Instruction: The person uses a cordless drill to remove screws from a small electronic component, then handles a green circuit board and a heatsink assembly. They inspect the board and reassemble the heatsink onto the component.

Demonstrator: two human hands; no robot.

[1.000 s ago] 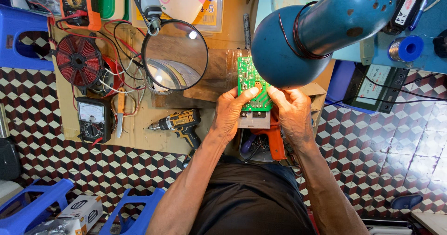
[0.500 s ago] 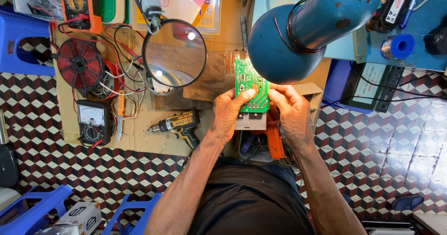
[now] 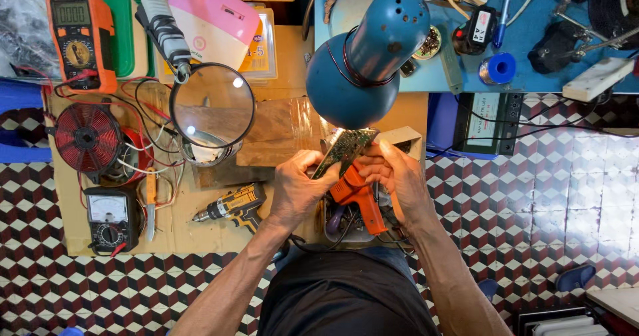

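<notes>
From the head camera, both hands are meeting over the middle of a wooden bench, just under a blue lamp. The left hand is closing its fingers on the lower left edge of a green board, thumb lying along the edge. The right hand is gripping the board's right end, its fingers pressing against the upper corner. The board is being held tilted, raised off the bench, touching both hands and partly tucked under the lamp's rim. Just below it, between the two hands, an orange tool is lying with its handle pointing toward the person; whether either hand is touching it I cannot tell. A lens on a stalk is standing left of the hands, near but apart from them. A yellow drill is lying just beside the left wrist. Further left, a red coil is sitting above a black meter, and an orange meter is resting at the bench's far corner. A blue shelf with small parts is stretching off to the right.
</notes>
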